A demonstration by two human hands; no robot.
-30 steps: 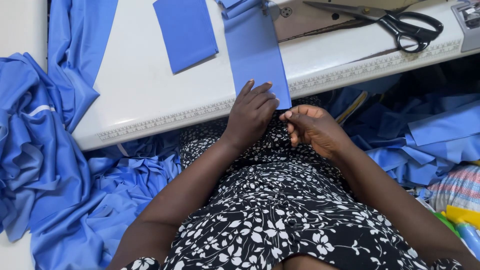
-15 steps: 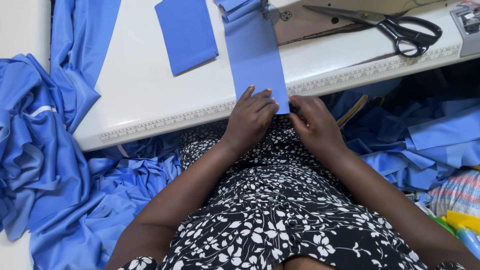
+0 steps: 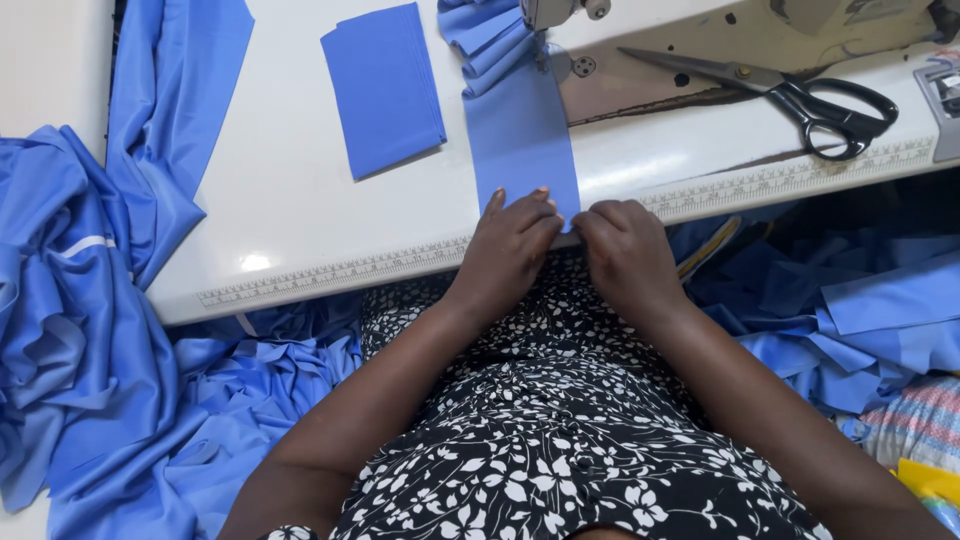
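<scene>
Lap: black dress w/ white flower print [image 3: 560, 440], nearest to camera.
Floor L: heap of blue cloth [image 3: 90, 380], bunched, runs up along table's L side.
Floor R: more blue cloth pieces [image 3: 850, 310] under table edge; striped bag corner at far R, partly cut off.
Left hand [image 3: 510, 245]: flat, fingers together, palm down on near end of blue fabric strip [image 3: 522, 140], at table's front edge.
Right hand [image 3: 622, 245]: just beside L hand, fingers curled, pinching strip's near R corner at table edge.
Strip position: lies straight on white table [image 3: 280, 200], near end under both hands, far end bunched in folds at sewing machine [image 3: 760, 20] foot.
Table edge: printed ruler scale [image 3: 340, 272] along front.
Mid table: folded blue rectangle [image 3: 385, 88], L of strip, apart from it.
Far R: black-handled scissors [image 3: 790, 95], closed, on machine bed.
</scene>
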